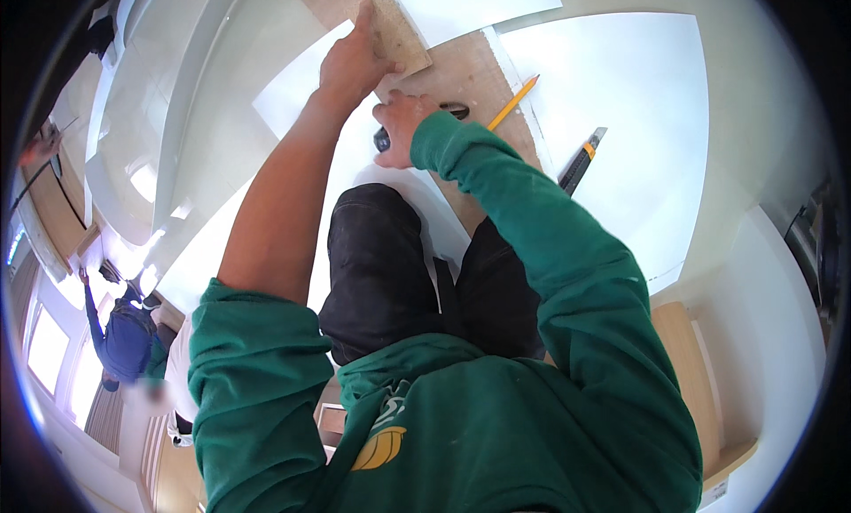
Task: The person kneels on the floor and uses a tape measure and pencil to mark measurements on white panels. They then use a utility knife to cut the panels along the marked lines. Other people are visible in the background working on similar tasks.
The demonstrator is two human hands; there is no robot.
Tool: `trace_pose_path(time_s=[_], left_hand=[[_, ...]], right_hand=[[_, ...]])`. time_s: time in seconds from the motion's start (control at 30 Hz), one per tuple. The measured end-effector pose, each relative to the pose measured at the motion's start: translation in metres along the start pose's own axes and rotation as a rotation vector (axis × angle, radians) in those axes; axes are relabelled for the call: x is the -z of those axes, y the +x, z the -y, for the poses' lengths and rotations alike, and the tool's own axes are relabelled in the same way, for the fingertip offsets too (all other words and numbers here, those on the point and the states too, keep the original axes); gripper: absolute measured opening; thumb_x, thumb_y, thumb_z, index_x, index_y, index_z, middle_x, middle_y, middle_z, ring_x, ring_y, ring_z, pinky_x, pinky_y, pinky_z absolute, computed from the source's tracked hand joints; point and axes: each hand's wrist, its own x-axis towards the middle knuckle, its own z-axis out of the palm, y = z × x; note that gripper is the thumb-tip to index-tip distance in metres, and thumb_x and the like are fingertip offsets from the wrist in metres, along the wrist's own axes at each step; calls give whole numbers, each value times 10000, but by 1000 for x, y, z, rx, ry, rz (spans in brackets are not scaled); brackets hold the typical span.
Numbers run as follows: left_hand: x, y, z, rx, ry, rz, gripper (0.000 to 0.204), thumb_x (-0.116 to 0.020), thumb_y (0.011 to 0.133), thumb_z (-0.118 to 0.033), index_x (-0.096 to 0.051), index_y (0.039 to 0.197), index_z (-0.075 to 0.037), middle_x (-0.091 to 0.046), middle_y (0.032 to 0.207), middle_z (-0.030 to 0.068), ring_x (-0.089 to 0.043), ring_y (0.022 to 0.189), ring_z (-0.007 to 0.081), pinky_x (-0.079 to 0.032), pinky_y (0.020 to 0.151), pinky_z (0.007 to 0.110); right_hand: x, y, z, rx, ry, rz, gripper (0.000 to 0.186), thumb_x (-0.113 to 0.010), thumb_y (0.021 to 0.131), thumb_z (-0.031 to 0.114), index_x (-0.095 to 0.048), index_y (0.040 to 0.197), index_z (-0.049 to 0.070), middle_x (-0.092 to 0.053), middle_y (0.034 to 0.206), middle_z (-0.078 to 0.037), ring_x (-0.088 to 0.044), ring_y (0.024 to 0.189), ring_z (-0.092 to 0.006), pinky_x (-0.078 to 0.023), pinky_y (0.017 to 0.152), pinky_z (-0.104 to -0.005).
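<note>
My left hand [353, 62] holds a short tan board [403, 39], its index finger stretched along the left edge and its thumb at the near end. Close below it, my right hand [406, 127] is wrapped round a dark tool [382, 140] with a rounded black end. Another black curved part [456, 110] shows on the hand's far side; the hand hides the middle, so I cannot tell the tool's kind. A yellow pencil [514, 101] lies right of this hand. Farther right, a black and orange utility knife [582, 163] rests with its blade out on a white sheet [620, 87].
A brown strip [474, 70] runs between white sheets. Another white panel [479, 3] lies at the far side. Curved glossy white panels [191, 87] stand at left. People [128, 336] are at the lower left. A wooden piece [683, 362] is at the lower right.
</note>
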Motion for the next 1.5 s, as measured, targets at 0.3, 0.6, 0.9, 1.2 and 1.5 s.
trace_pose_path(time_s=[0.3,0.6,0.9,1.2,1.5], left_hand=[[-4,1,3,-4,-54,0,1190,-876,674,-267,-136,1593,-109,-677,1173,260,-674,1062,412,-536,929,446],[-11,6,3,4,-23,-13,1151,-856,715,-264,-116,1588,-143,-709,1101,209,-682,1031,385,-545,884,450],[-11,4,4,-7,-65,-10,1167,-859,705,-247,-117,1599,-143,-692,1150,230,-680,1053,378,-536,920,436],[-4,3,0,3,-79,-1,1170,-866,701,-240,-133,1608,-153,-702,1099,222,-701,957,344,-544,865,411],[3,1,-8,8,-107,11,1103,-845,709,-206,-184,1588,-110,-675,1199,222,-655,1100,379,-512,922,417]], right_hand=[[32,-27,-42,-75,69,-16,565,-741,711,395,-619,1122,27,-630,1108,-218,-629,1035,-416,-514,914,-484],[69,-64,-89,-119,-318,145,596,-735,739,366,-611,1280,148,-612,1094,-189,-611,1055,-397,-513,897,-494],[148,-107,-154,-360,-351,305,482,-716,826,286,-656,1266,99,-574,1105,-182,-622,1030,-319,-517,950,-381],[186,-161,-224,-114,-96,-27,436,-678,821,157,-643,1247,71,-578,1096,-141,-604,998,-289,-489,975,-350],[251,-141,-312,-281,-352,-130,490,-708,842,365,-658,1254,105,-661,1163,-150,-665,1027,-259,-521,963,-341]])
